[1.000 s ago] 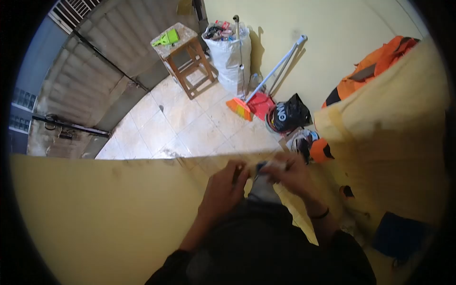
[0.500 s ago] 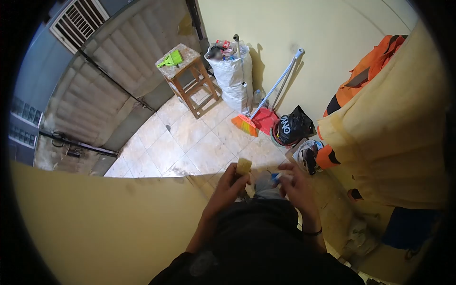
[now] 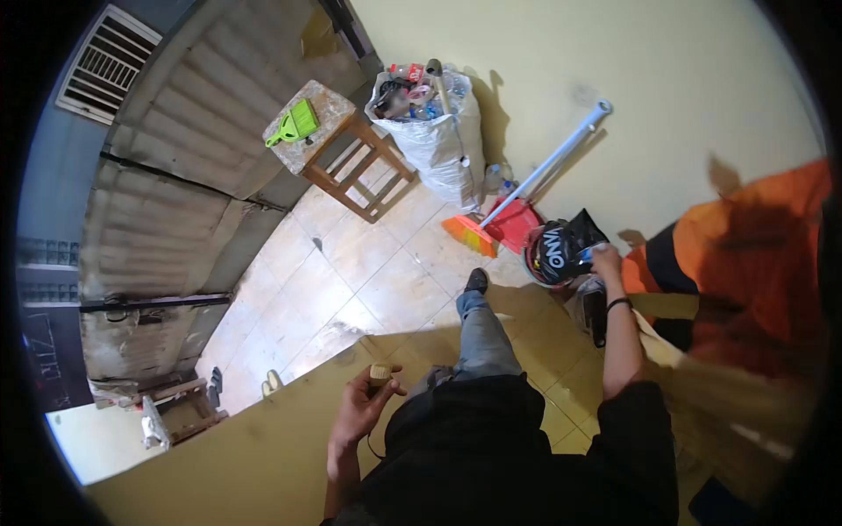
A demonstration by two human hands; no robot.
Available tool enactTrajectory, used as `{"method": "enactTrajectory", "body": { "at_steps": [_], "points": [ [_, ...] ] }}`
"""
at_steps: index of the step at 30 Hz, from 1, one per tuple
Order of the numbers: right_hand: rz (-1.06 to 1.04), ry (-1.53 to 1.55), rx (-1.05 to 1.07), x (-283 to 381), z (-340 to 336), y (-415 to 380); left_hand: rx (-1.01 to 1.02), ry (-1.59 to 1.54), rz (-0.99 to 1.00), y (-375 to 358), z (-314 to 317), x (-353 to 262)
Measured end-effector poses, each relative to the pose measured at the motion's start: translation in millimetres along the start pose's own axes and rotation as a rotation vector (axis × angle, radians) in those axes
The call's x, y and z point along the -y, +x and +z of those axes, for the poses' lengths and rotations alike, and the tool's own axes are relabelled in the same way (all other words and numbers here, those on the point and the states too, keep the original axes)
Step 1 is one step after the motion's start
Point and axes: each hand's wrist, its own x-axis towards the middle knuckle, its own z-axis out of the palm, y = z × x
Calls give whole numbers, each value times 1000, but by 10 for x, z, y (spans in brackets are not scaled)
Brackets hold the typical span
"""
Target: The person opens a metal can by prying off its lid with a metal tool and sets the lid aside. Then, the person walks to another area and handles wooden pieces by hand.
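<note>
In the head view my left hand (image 3: 358, 410) is closed around a small pale-yellow ridged piece (image 3: 380, 373), held between thumb and fingers near my waist. My right arm reaches forward and to the right. At its end my right hand (image 3: 607, 261) grips a small blue-and-white wrapper (image 3: 586, 255), right at the black plastic bag (image 3: 561, 245) with white lettering. That bag sits in a round bin (image 3: 531, 267) by the wall, and my fingers overlap its right side in this view.
A broom (image 3: 544, 167) and a red dustpan (image 3: 516, 224) lean by the wall. Beyond stand a white sack (image 3: 434, 149) of plastic bottles and a wooden stool (image 3: 338, 149) with a green brush set (image 3: 296, 124). Orange-and-black clothing (image 3: 728, 237) hangs at right.
My right hand has moved away from my body, rightward to the black bag with the wrapper. The left hand has shifted left and down, still holding the yellow piece. One leg has stepped forward.
</note>
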Motion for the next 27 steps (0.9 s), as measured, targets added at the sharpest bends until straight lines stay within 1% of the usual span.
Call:
{"method": "enactTrajectory", "body": {
  "at_steps": [1, 2, 3, 4, 5, 6, 7, 9, 10, 11, 13, 14, 16, 18, 19, 20, 21, 23, 24, 25, 27],
  "points": [
    [-14, -141, -264, -383, 138, 684, -38, 26, -31, 127, -59, -106],
    [-105, -221, -327, -208, 204, 598, -102, 42, -27, 276, -64, -222],
    [-191, -310, -398, -5, 267, 477, -115, 43, -41, 411, -54, -333],
    [-271, -401, -477, 187, 334, 361, -197, -94, 6, 585, -7, -478],
    [-490, -352, -401, 285, 481, 297, -281, -236, 55, 735, 56, -593],
    [-492, -116, 31, 623, 578, 0, -350, -312, 147, 952, 123, -610],
    [-562, -105, 105, 1022, 780, -561, -359, -319, 148, 1114, 195, -729],
    [-497, -93, 725, 1924, 921, -1579, -417, -541, 249, 1406, 317, -961],
    [-730, 209, 795, 1890, 1200, -1984, -409, -565, 259, 1529, 359, -1016],
    [-753, 291, 934, 2120, 1250, -2345, -396, -586, 269, 1652, 380, -1064],
    [-733, 302, 962, 2580, 1181, -2818, -255, -616, 274, 1818, 358, -1186],
    [-729, 313, 936, 2595, 1218, -2854, -208, -614, 249, 1863, 341, -1316],
    [-587, 383, 862, 2616, 1298, -2914, -121, -598, 224, 2002, 269, -1470],
    [-559, 404, 754, 2725, 1216, -3016, 238, -574, 171, 2214, 149, -1494],
    [-533, 410, 682, 2761, 1190, -3057, 366, -474, 89, 2292, 86, -1507],
    [-620, 397, 559, 2753, 1192, -3109, 438, -413, 65, 2320, 21, -1615],
    [-601, 410, 527, 2783, 1185, -3187, 509, -348, 36, 2375, -99, -1737],
    [-472, 347, 435, 2904, 1084, -3428, 606, -408, 156, 2762, -372, -1770],
    [-458, 353, 356, 2866, 1145, -3507, 589, -431, 155, 3020, -535, -1734],
    [-416, 367, 309, 2869, 1169, -3595, 731, -609, 180, 3238, -691, -1717],
    [-331, 470, 234, 2871, 1178, -3745, 593, -375, 201, 3053, -651, -2137]
  ]
}}
